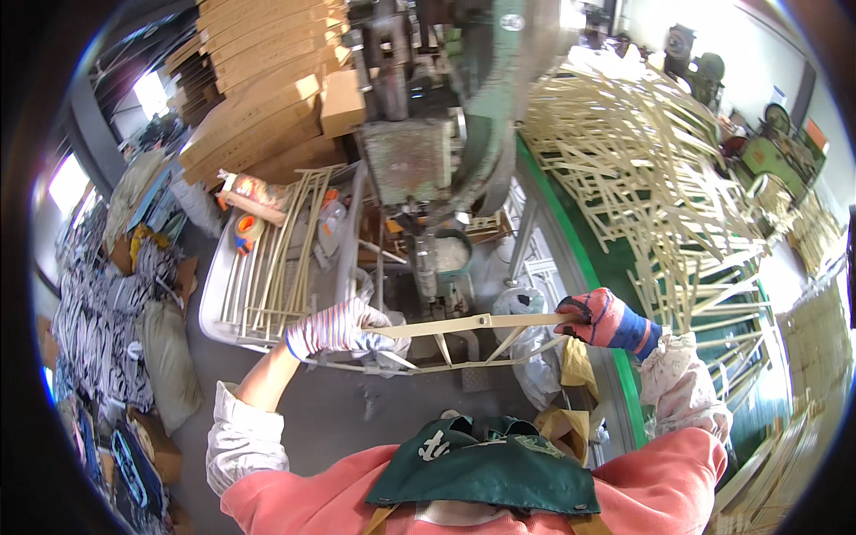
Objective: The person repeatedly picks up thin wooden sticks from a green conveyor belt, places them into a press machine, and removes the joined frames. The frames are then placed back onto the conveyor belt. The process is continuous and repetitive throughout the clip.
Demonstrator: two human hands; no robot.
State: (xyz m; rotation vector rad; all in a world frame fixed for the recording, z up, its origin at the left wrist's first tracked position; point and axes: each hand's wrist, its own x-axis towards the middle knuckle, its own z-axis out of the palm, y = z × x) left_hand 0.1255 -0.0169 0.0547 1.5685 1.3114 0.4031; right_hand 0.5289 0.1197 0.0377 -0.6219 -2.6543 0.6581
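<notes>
A cream-coloured frame of flat jointed bars (437, 326) spans the space between my hands, with a rivet-like joint near its middle and slanting struts below. My left hand (337, 328), in a white striped glove, is closed around its left end. At the other end, my right hand (602, 319) grips the bar in a red and blue glove with dark fingertips. Just beyond the frame stands a worn green and grey press-like machine (410, 165); its lower tool part (424, 267) points down behind the bars. Whether the frame touches the machine I cannot tell.
A white plastic bin (214, 308) at left holds long cream bars and a tape roll (249, 230). Cardboard boxes (259, 116) are stacked behind it. At right, a green-edged table (584, 254) carries a heap of cream bars (642, 160). Striped cloth bundles (111, 312) lie far left.
</notes>
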